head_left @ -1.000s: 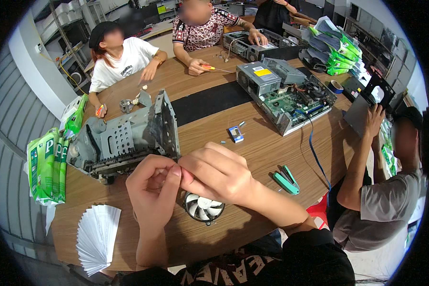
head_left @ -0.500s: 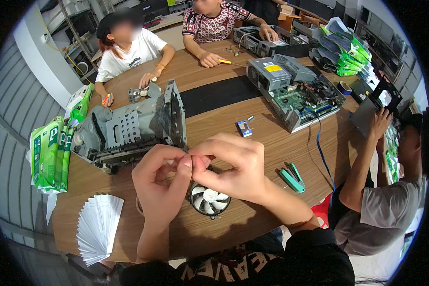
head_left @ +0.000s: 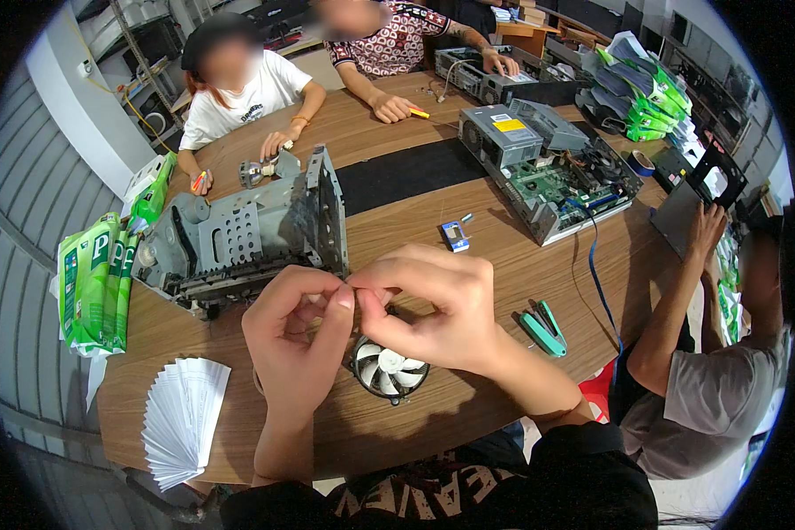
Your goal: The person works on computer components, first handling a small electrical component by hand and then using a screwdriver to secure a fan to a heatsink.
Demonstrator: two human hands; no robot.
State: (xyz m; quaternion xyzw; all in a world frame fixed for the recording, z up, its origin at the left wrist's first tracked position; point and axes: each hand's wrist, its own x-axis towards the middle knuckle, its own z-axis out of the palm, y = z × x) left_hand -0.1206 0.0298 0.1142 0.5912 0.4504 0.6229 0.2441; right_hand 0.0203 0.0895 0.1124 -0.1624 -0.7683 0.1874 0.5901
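Observation:
My left hand (head_left: 296, 340) and my right hand (head_left: 433, 305) meet in the middle, above the wooden table. Both pinch with thumb and forefinger, the fingertips almost touching each other. Whatever sits between them is too small or too covered to name. Under my right hand lies a round cooling fan (head_left: 389, 367) with white blades and a black frame, partly hidden. Just beyond my left hand stands a grey metal computer chassis (head_left: 238, 234). Past my right hand is a small blue-and-white box (head_left: 455, 236).
A turquoise stapler (head_left: 543, 329) lies right of my hands, near a blue cable (head_left: 594, 274). Fanned white papers (head_left: 184, 420) and green packs (head_left: 93, 283) are on the left. An opened computer (head_left: 552, 177) stands far right. Three people work around the table.
My hands stay together at nearly the same spot, the right fingertips drawing slightly apart from the left thumb. Across the table, the two people shift their heads a little.

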